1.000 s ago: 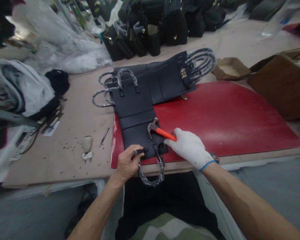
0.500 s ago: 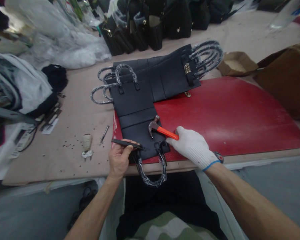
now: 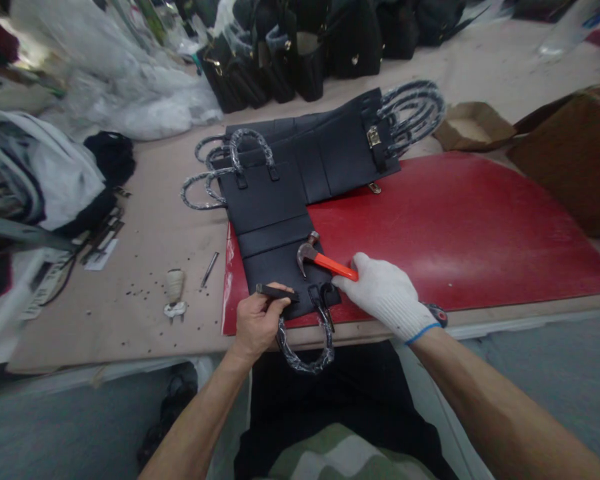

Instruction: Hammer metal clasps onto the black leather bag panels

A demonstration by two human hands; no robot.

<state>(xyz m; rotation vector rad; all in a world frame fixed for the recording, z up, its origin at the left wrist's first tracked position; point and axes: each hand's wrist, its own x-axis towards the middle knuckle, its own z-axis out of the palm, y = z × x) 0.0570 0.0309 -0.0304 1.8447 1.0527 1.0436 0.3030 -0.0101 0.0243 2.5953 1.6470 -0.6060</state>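
My bare left hand (image 3: 261, 321) is closed on a dark, flat-sided punch (image 3: 276, 292), held slantwise with its tip low over the near end of a black bag panel (image 3: 267, 240). Whether the tip touches the leather I cannot tell. In a white knit glove, my right hand (image 3: 380, 290) grips the orange handle of a claw hammer (image 3: 325, 260), whose head lies above the panel. A handle wrapped in clear film (image 3: 307, 367) hangs from the panel over the table's front edge.
Under the panel lies a red board (image 3: 460, 233). More black bag panels (image 3: 330, 157) are stacked behind. At left are a metal rod (image 3: 210, 269) and a pale-wrapped pronged tool (image 3: 175, 293). Cardboard boxes (image 3: 570, 157) stand at right, finished black bags (image 3: 300, 53) at the back.
My left hand has moved right and slightly down with the punch, farther over the panel's near end. My right hand and the hammer have stayed almost in place.
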